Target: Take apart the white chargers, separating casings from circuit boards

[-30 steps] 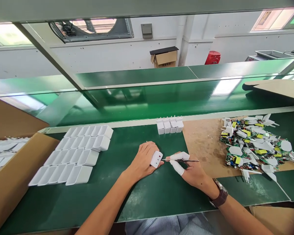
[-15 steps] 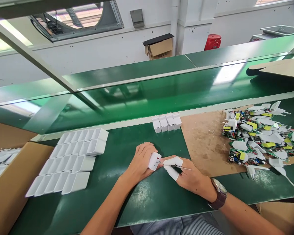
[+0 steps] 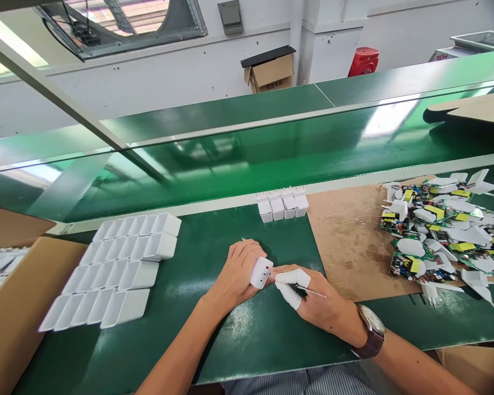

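Note:
My left hand (image 3: 239, 271) is closed around a white plug adapter (image 3: 261, 272), its socket face with slots and a small red part turned toward my right hand. My right hand (image 3: 319, 299) wears white finger cots on thumb and forefinger. Between them it pinches a thin metal tool, probably tweezers (image 3: 313, 292), whose tip is at the adapter's edge and too small to make out. Several white boxy adapters (image 3: 288, 204) stand in a row beyond the hands. To the left, open white plastic housings (image 3: 127, 278) lie in rows on the green table (image 3: 181, 340).
Brown cardboard (image 3: 346, 236) lies at the right, with a heap of circuit boards and white plug parts (image 3: 448, 236) on it. A cardboard box (image 3: 45, 296) of white parts stands at the far left. A raised green ledge (image 3: 230, 159) runs along the back.
The adapter has tilted slightly in my left hand, and my right hand with the tool has shifted a little. The camera view has moved slightly. Both grips are kept.

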### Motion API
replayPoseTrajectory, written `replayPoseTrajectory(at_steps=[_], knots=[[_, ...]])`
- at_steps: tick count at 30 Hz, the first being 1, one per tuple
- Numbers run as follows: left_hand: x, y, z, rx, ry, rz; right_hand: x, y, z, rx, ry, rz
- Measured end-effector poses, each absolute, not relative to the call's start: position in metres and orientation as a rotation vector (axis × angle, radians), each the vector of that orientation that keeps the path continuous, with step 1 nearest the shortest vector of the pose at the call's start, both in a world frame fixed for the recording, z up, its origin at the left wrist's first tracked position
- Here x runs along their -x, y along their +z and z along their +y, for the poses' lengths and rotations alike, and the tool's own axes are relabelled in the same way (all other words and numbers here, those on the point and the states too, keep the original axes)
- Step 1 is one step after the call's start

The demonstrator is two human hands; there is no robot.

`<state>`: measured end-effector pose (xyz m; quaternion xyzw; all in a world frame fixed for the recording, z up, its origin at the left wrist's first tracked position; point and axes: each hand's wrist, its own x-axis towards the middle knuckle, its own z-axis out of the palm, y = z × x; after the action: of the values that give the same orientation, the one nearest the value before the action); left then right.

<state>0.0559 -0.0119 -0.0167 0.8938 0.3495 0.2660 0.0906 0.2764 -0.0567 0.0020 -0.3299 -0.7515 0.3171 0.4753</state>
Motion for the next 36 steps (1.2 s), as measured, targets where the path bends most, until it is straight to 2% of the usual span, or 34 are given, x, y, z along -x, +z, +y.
replayPoseTrajectory(at_steps=[17, 24, 36], knots=[[-0.057, -0.015, -0.014, -2.673, 0.756, 1.050, -0.280, 0.014, -0.057, 0.941, 0.894, -1.960], [-0.056, -0.017, -0.013, -2.670, 0.738, 1.055, -0.275, 0.010, -0.062, 0.839, 0.806, -1.797], [-0.054, -0.020, -0.012, -2.681, 0.732, 1.065, -0.270, 0.003, -0.064, 0.782, 0.711, -1.876]])
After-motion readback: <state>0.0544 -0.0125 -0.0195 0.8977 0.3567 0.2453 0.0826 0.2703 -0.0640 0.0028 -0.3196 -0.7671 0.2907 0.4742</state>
